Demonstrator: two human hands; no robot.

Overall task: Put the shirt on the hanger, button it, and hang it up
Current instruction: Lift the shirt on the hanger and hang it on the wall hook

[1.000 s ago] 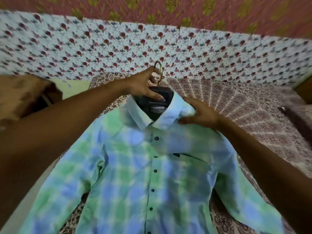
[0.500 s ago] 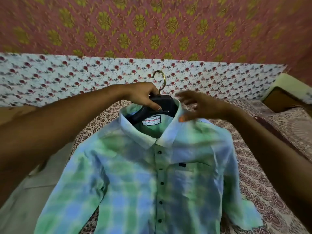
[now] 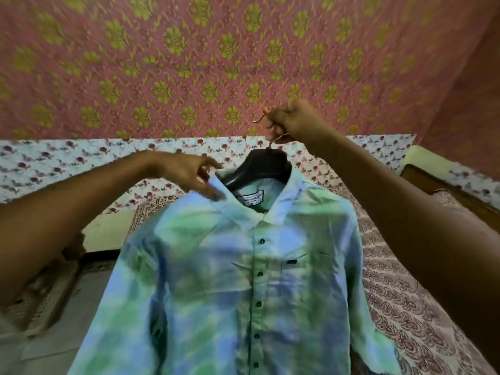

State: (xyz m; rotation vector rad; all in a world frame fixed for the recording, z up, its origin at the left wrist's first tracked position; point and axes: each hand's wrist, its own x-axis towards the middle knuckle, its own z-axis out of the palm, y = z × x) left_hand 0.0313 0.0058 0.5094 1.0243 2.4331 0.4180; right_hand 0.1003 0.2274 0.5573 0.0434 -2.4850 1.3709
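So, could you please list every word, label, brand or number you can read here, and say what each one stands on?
White neck label inside the collar of the green-and-blue tie-dye button shirt: printed lines, too blurred to read.
Small dark tab on its chest pocket: too small to read.
Black plastic hanger: no writing visible.
No other text shows.

The bed (image 3: 405, 315) wears a cream bedspread (image 3: 392, 272) printed with maroon scallops and paisley. A white cloth with small red flowers (image 3: 67, 163) runs along its far side. The shirt (image 3: 230, 280) hangs above it, hem out of view.
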